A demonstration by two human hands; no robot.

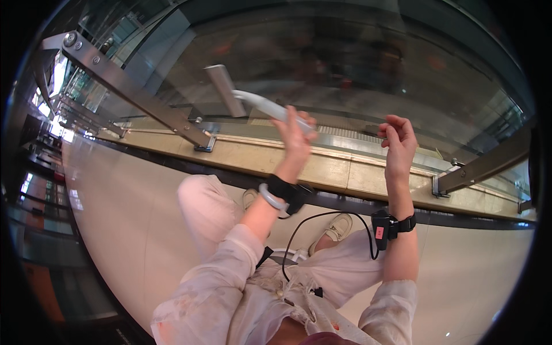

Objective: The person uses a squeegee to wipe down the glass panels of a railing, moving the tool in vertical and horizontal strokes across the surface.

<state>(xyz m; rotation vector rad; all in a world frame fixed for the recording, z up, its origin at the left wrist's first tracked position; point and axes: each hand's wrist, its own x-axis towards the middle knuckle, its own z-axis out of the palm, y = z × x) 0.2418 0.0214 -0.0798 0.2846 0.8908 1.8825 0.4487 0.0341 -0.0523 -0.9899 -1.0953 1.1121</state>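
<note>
My left hand (295, 129) grips the pale grey handle of a squeegee (261, 103), its fingers wrapped around the lower end. Up and to the left, the squeegee's flat head (224, 88) lies slantwise in front of the glass panel (327, 64); whether it touches the pane I cannot tell. My right hand (399, 140) is raised near the same panel, further right. Nothing shows in it, and its fingers are loosely curled with the thumb a little apart. Both wrists carry black strapped devices, and a cable (297, 230) loops from the right one towards my waist.
Slanted metal posts stand left (138, 99) and right (487, 168), bracketed to a yellowish stone ledge (323, 168) along the glass. Glossy beige tiles (142, 241) cover the floor. Beneath me, part of a white stool (293, 254) shows between my legs.
</note>
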